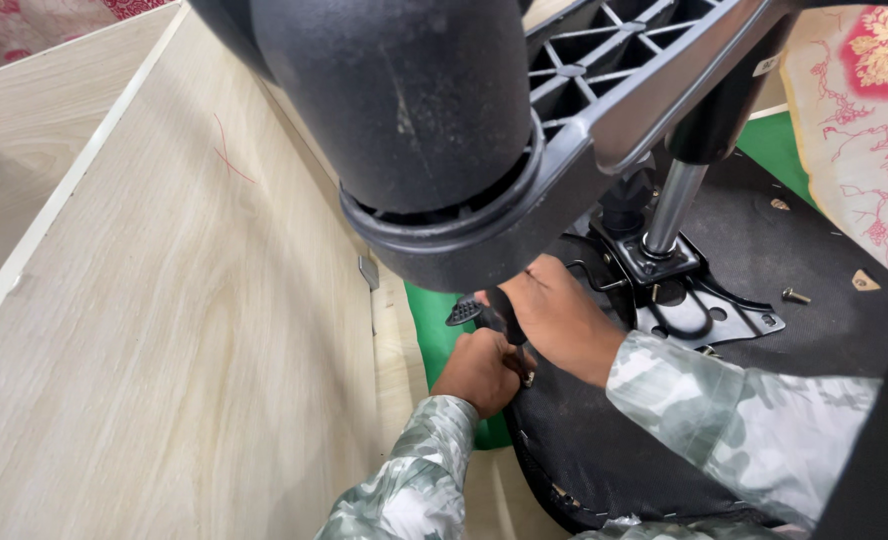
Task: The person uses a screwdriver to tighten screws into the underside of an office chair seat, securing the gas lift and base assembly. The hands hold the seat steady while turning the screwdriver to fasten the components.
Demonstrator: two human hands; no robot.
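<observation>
Closest to the viewer, two sleeves in a pale green camouflage print come up from the bottom edge toward the upturned chair seat (764, 250), a black fabric-covered underside that fills the lower right. The left hand (481, 370) sits at the seat's near rim, fingers curled shut around something small there; what exactly it pinches is hidden by the knuckles. Just beside it, touching it, the right hand (561, 318) is clamped on a black lever handle (484, 312) with a ribbed paddle end, which sticks out past the seat's edge to the left. The two hands are pressed together at that rim.

Farther in on the seat lies the black metal mounting plate (709, 305), with the shiny gas cylinder (674, 205) rising out of it. A loose bolt (795, 296) rests on the fabric right of the plate. Above the seat looms a black caster wheel (404, 90) on the ribbed chair base (604, 60). Left of the seat, light wood panels (164, 300) lean, with green flooring (434, 335) between, and a red-patterned cloth (864, 110) beyond the seat.
</observation>
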